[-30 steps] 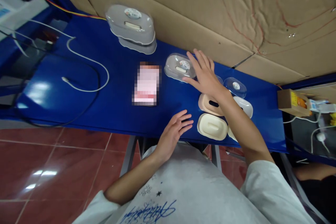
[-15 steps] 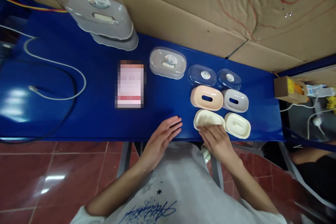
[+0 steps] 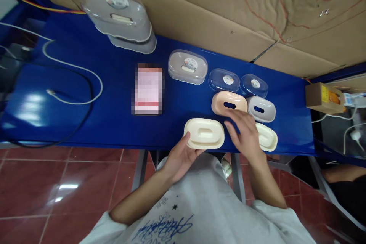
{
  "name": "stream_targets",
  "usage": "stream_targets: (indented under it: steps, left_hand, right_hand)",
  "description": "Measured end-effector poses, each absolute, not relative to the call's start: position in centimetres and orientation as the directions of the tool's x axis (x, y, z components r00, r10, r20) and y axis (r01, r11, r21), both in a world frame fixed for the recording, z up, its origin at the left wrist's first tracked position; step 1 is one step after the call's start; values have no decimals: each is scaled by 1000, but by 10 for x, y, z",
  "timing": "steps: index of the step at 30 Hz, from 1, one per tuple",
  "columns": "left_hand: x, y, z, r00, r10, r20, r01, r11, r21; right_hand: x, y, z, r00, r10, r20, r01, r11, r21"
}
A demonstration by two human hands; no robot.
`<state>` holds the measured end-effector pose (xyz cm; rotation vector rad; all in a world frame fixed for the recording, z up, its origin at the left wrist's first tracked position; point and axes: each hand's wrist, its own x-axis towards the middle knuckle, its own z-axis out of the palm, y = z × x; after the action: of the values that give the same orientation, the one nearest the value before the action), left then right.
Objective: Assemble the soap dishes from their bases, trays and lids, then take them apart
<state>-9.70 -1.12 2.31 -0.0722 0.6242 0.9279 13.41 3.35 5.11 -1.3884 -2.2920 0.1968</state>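
Both hands at the front edge of a blue table (image 3: 171,129): the left hand (image 3: 180,160) grasps a cream tray (image 3: 206,133), thumb over the left end of the rim, fingers beneath the near side; the tray lies open side up above the table's front edge, its central ridge uncovered; whether its underside touches the table cannot be told. The right hand (image 3: 246,133) appears to hold nothing, thumb parted from the curved fingers; its fingertips reach the near side of a peach cover (image 3: 223,99), contact being uncertain. For good handling, the left thumb should bear on the rim alone, leaving the hollow free; the tray is best kept level, with the fingers spread as support; the right hand would best take the peach cover by opposite walls rather than by its slot, since the smooth plastic may slip; a straight lift would spare the grey cover (image 3: 268,109) just beside it, the second cream tray (image 3: 267,137) near the wrist, and the clear lid (image 3: 220,80) behind.
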Motion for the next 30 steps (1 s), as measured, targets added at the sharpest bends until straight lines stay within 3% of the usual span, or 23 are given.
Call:
stream_targets:
  steps: [3,5,9,12,18,24,30]
  left_hand:
    - [-103,-6,25,420,739,-527,-783,588,201]
    - [-105,-4,25,406,745,-529,-789,578,208]
    - [-102,2,24,386,759,-524,-796,561,226]
    - [-98,5,22,389,771,-505,-797,557,235]
    - [-97,8,15,309,797,-519,-815,503,287]
    - [-98,11,13,239,759,-605,-846,469,255]
    - [-97,15,11,174,823,-540,-846,406,346]
  right_hand:
    - [153,57,36,-382,894,235,886,427,-180]
    - [155,60,29,-398,884,247,883,442,-157]
    - [129,38,40,-410,858,309,813,497,-303]
    - [104,18,56,-544,796,266,695,605,-388]
    - [86,9,47,-606,759,238,683,650,-334]
    - [79,7,13,-584,763,277,719,644,-259]
    - [95,32,21,-621,743,249,654,666,-358]
